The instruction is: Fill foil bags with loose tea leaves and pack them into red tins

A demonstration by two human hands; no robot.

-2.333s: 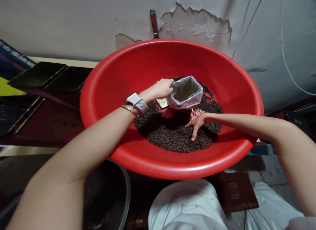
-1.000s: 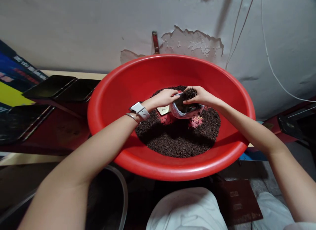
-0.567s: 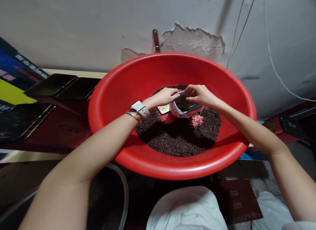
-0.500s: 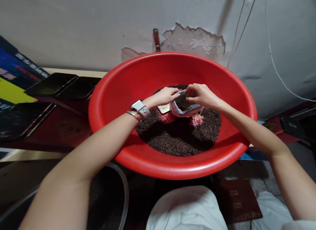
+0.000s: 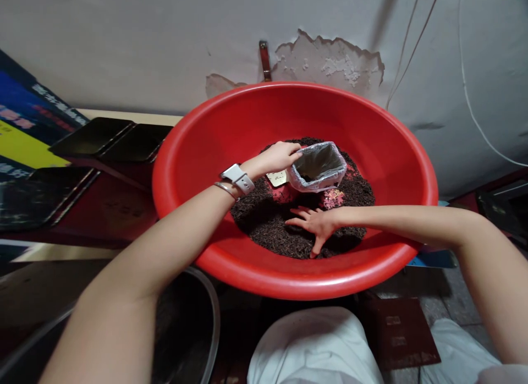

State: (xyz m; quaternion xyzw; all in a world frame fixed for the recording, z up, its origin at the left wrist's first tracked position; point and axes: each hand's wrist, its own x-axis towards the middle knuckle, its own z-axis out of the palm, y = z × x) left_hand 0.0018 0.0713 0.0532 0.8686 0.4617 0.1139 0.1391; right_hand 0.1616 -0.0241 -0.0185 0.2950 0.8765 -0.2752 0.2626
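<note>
My left hand [image 5: 282, 156] grips the left rim of a tin lined with a clear plastic bag [image 5: 317, 166]. The tin's mouth is open toward me, and its red side shows a gold pattern below. It stands among dark loose tea leaves [image 5: 272, 240] in a wide red plastic basin [image 5: 297, 285]. My right hand [image 5: 317, 224] is open, fingers spread, palm down on the leaves in front of the tin. A pale label [image 5: 276, 178] with writing sits just left of the tin, below my left wrist.
Dark-lidded red tins [image 5: 93, 137] stand left of the basin. A large round container [image 5: 212, 312] is below at the left. Behind rises a wall with peeling paint [image 5: 330, 62] and hanging cords. A brown board [image 5: 398, 334] lies low at the right.
My right hand has let go of the bag's edge at the tin's mouth and moved down onto the tea leaves, fingers spreading. My left hand stays at the rim.
</note>
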